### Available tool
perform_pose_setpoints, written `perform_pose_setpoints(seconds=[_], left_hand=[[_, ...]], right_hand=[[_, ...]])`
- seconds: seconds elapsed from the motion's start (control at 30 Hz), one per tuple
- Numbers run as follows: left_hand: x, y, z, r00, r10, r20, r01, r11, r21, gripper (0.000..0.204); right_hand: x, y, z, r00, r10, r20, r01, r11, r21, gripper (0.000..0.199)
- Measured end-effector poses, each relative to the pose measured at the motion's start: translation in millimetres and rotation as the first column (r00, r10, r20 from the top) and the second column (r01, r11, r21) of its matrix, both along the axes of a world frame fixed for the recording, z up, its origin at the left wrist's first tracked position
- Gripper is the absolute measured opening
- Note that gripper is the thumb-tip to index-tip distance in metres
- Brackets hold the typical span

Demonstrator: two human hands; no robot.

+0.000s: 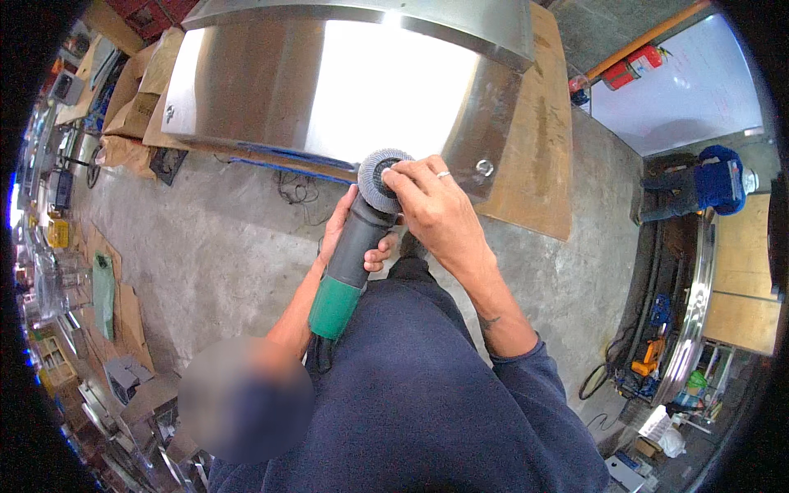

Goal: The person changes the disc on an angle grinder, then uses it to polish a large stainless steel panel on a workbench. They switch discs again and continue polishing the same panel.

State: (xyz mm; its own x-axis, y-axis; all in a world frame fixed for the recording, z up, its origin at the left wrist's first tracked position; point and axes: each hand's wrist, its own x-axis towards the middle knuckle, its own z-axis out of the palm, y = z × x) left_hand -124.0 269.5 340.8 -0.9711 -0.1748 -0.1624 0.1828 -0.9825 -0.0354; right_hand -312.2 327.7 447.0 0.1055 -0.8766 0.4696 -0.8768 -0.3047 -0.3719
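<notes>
An angle grinder (348, 255) with a dark grey body and a green rear end lies slantwise in front of my torso, its cord hanging from the green end. My left hand (339, 229) is wrapped round the body from underneath, fingertips showing on the right side. The grey disc (370, 182) with a pleated rim faces up at the grinder's head. With thumb and fingers closed, my right hand (436, 205) pinches at the middle of that disc; its fingers partly hide what lies at the centre. Just beyond stands a large, shiny stainless steel housing (255, 90).
Cardboard (538, 164) lies under the steel housing. A loose cable (302, 191) rests on the concrete floor (222, 246). At right are a person in blue (713, 182), a whiteboard (682, 99), a red fire extinguisher (633, 67) and a long curved metal strip (694, 308). Clutter lines the left.
</notes>
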Motion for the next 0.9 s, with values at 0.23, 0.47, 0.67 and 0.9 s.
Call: perform_pose_setpoints(seconds=[0.23,0.47,0.67,0.9], left_hand=[[-89.4,1.5,10.8,0.999,-0.034,0.013,0.034,0.999,-0.012,0.097],[-130.0,-2.6,8.3,0.996,-0.081,-0.029,0.079,0.994,-0.069,0.096],[-138.7,-16.3,16.6,0.993,-0.115,0.018,0.116,0.99,-0.082,0.094],[-141.5,-23.5,20.0,0.986,-0.144,0.08,0.154,0.98,-0.129,0.094]], right_hand=[[-94.1,13.2,13.2,0.999,0.038,0.024,-0.041,0.994,0.106,0.038],[-148.6,11.7,31.6,0.988,0.103,0.117,-0.126,0.97,0.208,0.04],[-159.4,4.3,35.3,0.986,0.095,0.141,-0.119,0.977,0.175,0.037],[-160.3,-2.2,37.7,0.994,0.084,0.066,-0.094,0.981,0.17,0.038]])
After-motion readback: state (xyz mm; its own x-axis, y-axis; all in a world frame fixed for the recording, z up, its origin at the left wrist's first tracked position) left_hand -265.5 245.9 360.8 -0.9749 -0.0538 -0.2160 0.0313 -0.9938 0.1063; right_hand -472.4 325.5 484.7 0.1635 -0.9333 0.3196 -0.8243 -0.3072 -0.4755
